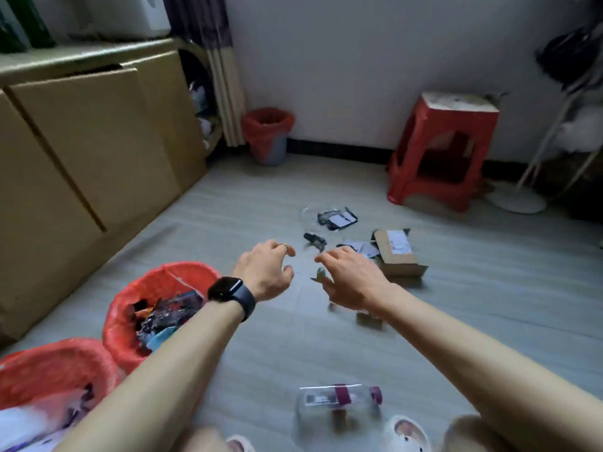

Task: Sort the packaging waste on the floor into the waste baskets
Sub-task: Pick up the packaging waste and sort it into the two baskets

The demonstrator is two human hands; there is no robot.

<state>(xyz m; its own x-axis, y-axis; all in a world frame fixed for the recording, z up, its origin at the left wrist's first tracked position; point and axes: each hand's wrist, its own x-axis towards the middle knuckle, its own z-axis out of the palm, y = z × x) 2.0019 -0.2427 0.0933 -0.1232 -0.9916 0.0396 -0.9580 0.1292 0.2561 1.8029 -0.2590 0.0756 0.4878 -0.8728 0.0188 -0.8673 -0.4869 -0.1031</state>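
Observation:
Both my arms stretch forward over the grey floor. My left hand [265, 272], with a black watch and a ring, hovers with loosely curled fingers and holds nothing. My right hand [352, 277] has a small green scrap [320, 274] at its fingertips; whether it pinches it is unclear. Beyond the hands lie a small cardboard box [398, 256], a black plastic bag [337, 218], white wrappers [360, 247] and a dark scrap [315, 239]. A clear plastic bottle [339, 401] lies near my feet. Two red-lined baskets [156, 282] [49, 363] with waste stand at left.
Large cardboard boxes [81, 151] line the left wall. A third red-lined bin [269, 135] stands by the far wall next to a curtain. A red plastic stool [440, 151] and a white fan base [518, 200] stand at right. Small brown scraps [368, 319] lie under my right forearm.

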